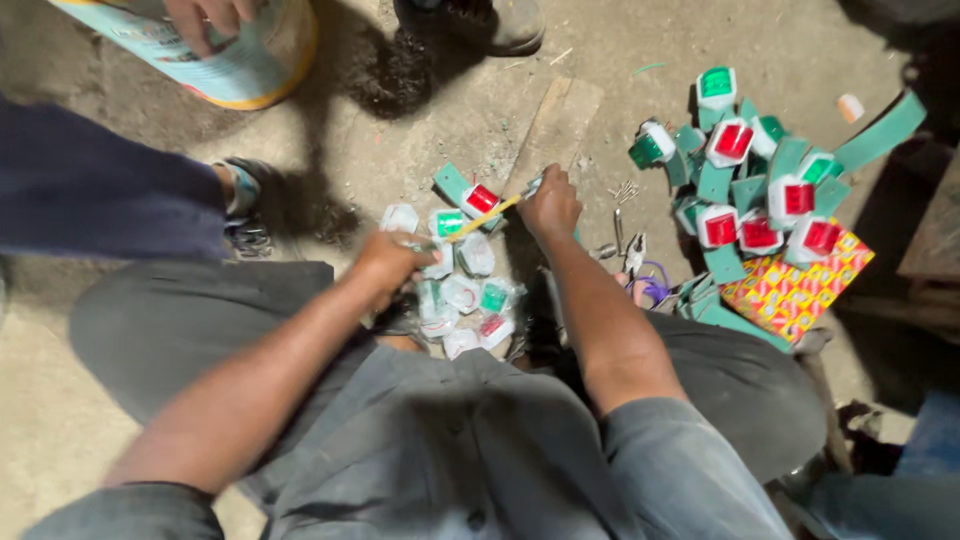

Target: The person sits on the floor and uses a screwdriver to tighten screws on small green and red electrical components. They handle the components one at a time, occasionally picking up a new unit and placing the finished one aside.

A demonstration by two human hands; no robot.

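right hand (550, 203) is clenched round the handle end of a thin yellow-handled screwdriver (487, 216), forearm stretched forward from the knee, knuckles up. the tool slants down toward the left hand (388, 262), which is closed over a small white plastic-wrapped lamp unit (436, 262) at the top of a little heap, wrist bent inward.

right under both hands is that heap of clear-bagged white lamp units (462, 300), some showing green, some red, lying on the bare concrete floor (420, 120) between the person's knees. one unwrapped unit with a red lens on a green metal bracket (470, 195) lies just beyond the screwdriver tip.

further toward the right edge of the floor is a bigger pile of green brackets with red and green square lenses (760, 190), partly on top of a flat red-and-yellow patterned cardboard box (797, 288). a few small screws (624, 190) and pliers (633, 250) lie between the right hand and that pile.

top left corner, another person's hand (205, 15) rests on a pale blue and yellow can (215, 50).
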